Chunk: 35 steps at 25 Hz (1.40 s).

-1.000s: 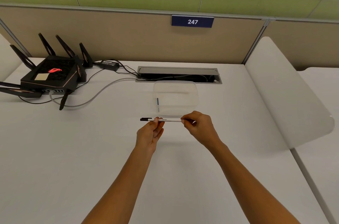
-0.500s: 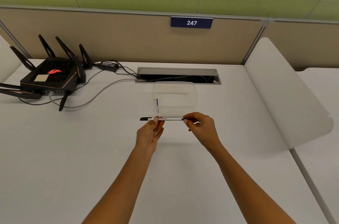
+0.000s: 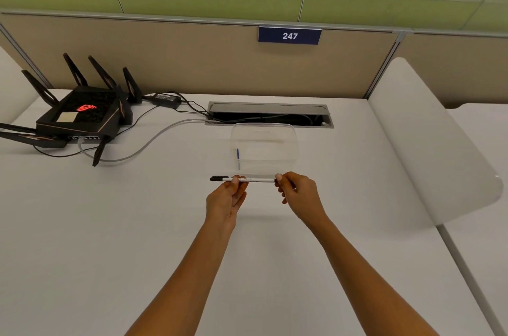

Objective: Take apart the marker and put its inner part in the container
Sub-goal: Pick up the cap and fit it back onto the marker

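Moved: right hand (image 3: 298, 192) has slid from the barrel to the very tip of the marker (image 3: 248, 179), now pinching its dark end piece.
Hands: left hand (image 3: 225, 199) pinches the barrel near the black cap; both are closed on it.
Marker: level, above the bench (image 3: 96, 225), just before the container (image 3: 264, 147).
Risk: the slim, smooth white barrel may slip if the plug jerks free.
Container: clear plastic, rounded corners; a thin blue piece lies inside.
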Motion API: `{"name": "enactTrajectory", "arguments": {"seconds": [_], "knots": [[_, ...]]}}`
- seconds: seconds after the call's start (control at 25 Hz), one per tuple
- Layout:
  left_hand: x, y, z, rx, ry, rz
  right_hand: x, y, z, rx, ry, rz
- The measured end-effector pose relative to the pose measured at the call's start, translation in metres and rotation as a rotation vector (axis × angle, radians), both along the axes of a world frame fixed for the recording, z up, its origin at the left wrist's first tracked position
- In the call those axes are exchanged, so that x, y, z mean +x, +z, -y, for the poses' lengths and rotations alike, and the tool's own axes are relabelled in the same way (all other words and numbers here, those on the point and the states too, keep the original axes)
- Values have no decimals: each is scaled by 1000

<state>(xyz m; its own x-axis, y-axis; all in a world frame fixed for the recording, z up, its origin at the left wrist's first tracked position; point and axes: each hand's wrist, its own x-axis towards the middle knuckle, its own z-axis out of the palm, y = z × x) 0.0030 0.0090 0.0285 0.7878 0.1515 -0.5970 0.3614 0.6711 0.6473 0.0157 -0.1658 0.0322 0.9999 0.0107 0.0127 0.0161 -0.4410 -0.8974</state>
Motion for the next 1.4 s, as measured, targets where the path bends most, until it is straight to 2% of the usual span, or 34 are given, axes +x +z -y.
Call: {"name": "enactTrajectory", "arguments": {"seconds": [0.28,0.52,0.68,0.84,1.4], "knots": [[3,3,-2,27,47,17,-3,2,-1,121,-36,59],[1,5,2,63,44,28,-3,-1,-3,82,-68,-36],[1,6,3,72,53,20,-9,-6,-5,128,-71,31],[1,7,4,79,42,16,-9,-7,-7,98,-101,-51],[-3,10,1,84,63,12,-14,-9,-13,154,-116,-11]]}}
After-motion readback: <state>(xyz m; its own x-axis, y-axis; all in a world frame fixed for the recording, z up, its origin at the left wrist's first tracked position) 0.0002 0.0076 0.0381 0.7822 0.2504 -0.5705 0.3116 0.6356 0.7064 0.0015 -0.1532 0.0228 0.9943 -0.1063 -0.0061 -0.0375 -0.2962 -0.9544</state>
